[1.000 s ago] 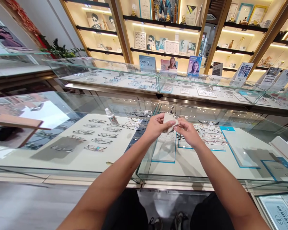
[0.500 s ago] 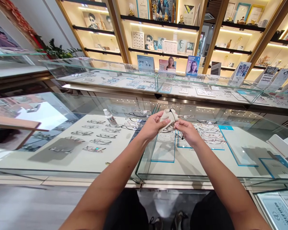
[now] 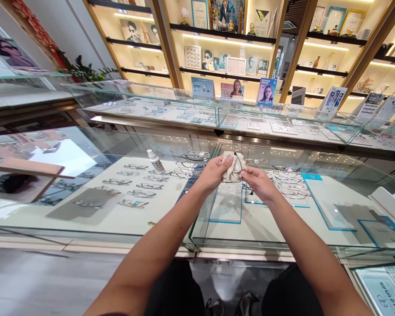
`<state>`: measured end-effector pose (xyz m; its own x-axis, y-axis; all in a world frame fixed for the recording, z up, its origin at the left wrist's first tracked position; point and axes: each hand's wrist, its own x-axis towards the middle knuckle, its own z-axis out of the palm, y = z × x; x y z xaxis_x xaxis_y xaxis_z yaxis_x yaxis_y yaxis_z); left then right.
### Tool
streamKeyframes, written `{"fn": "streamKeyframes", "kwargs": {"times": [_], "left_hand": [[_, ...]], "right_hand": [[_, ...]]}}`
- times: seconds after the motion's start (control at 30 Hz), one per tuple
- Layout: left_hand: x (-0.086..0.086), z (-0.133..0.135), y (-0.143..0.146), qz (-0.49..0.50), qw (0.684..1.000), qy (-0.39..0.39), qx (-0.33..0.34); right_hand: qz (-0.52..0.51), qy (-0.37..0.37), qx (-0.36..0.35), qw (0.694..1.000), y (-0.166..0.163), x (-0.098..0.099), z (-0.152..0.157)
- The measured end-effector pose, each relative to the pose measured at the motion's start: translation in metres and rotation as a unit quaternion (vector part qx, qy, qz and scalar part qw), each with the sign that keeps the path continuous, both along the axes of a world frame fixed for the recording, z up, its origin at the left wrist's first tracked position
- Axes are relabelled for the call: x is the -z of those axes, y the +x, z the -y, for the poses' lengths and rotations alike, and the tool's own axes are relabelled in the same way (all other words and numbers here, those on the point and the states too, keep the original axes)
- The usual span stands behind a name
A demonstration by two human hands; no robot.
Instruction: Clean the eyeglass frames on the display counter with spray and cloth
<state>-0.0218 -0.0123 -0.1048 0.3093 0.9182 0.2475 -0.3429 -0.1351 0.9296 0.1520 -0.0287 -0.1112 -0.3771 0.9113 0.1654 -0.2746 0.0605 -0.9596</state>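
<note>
My left hand (image 3: pixel 213 173) pinches a beige cleaning cloth (image 3: pixel 234 168) wrapped round a pair of dark thin-framed glasses (image 3: pixel 246 188), above the glass counter. Against the same bundle, my right hand (image 3: pixel 258 182) is closed on the glasses, and a thin dark part of the frame hangs below its fingers. Most of the glasses are hidden by the cloth and my fingers. A small white spray bottle (image 3: pixel 156 161) stands on the counter glass to the left of my hands.
The glass display counter (image 3: pixel 217 237) under my hands holds rows of spectacle frames (image 3: pixel 131 192). A second glass case (image 3: pixel 217 115) runs behind it, with small advertising cards on top. Lit wall shelves stand at the back. A white tray (image 3: pixel 388 199) sits at the right edge.
Both hands have kept working the cloth over the glasses: the cloth bunched higher between the fingers, and the hands shifted slightly up and back. The bottle stayed put.
</note>
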Motion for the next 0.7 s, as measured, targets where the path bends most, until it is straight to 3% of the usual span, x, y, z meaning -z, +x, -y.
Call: {"fn": "streamKeyframes", "kwargs": {"times": [0.1,0.23,0.43,0.6,0.7], "left_hand": [[-0.002,0.003,0.002,0.011,1.0,0.01,0.025],[-0.003,0.008,0.008,0.02,0.999,0.008,-0.031],[-0.002,0.01,0.008,0.008,0.996,0.007,-0.092],[0.001,0.002,0.007,0.027,0.996,0.015,-0.089],[0.0,-0.006,0.003,0.072,0.99,0.013,-0.12]], "right_hand": [[-0.026,-0.029,0.002,0.999,0.003,-0.004,0.001],[-0.037,-0.035,-0.017,0.999,0.0,-0.006,0.004],[-0.019,0.024,-0.037,0.999,-0.009,-0.002,0.008],[-0.016,0.029,-0.005,0.999,-0.004,-0.003,0.005],[-0.05,0.015,0.032,0.998,0.007,-0.009,0.002]]}}
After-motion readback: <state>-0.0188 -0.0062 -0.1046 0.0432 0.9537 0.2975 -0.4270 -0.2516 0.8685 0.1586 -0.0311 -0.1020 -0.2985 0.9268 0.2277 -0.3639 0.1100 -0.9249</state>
